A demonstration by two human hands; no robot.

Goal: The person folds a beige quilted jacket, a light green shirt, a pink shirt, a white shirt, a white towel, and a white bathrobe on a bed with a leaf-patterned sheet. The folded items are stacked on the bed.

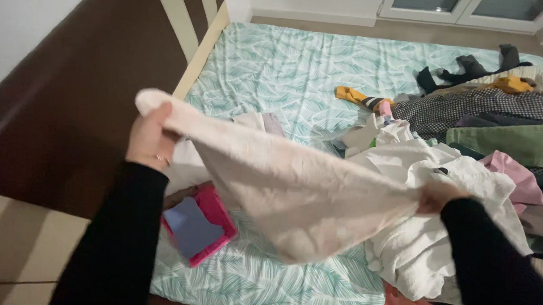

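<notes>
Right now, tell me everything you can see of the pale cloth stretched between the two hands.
The pale cloth is cream-pink, soft and fuzzy like fleece or towelling. It hangs spread above the bed, pulled taut along its top edge and sagging to a rounded lower edge. The left hand grips one end, bunched over the fingers; the right hand pinches the other end. It partly hides a pink tablet case and a pile of white laundry.

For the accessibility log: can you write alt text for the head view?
Both hands, left hand and right hand, hold a pale cream cloth stretched over a bed with a leaf-print sheet. A clothes pile lies at right; a pink-cased tablet lies below the cloth.
</notes>
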